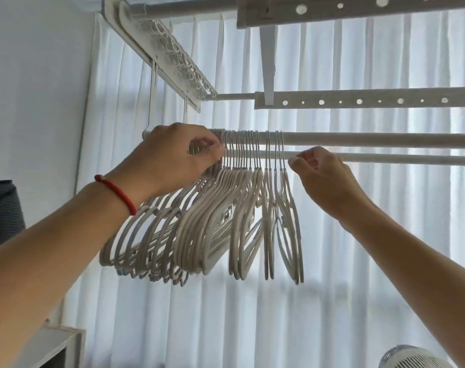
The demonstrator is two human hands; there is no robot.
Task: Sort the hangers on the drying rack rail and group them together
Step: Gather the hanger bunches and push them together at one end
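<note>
Head view, left to right: the left hand point(173, 155) is pinched onto the hook necks of the packed hangers point(189, 229) near the rail's point(372, 139) left end, its grip clamped on that bundle. Next hang looser hangers, then a few strays point(279, 208), just apart from the pack. The right hand point(324, 179) sits just right of the strays, fingers curled together near their necks; whether it touches one I cannot tell. The rail runs left-right, so the strays likely need sliding left toward the pack, and the right hand is nearer them. Left fingers hide the hooks beneath; bundle count is unreadable.
</note>
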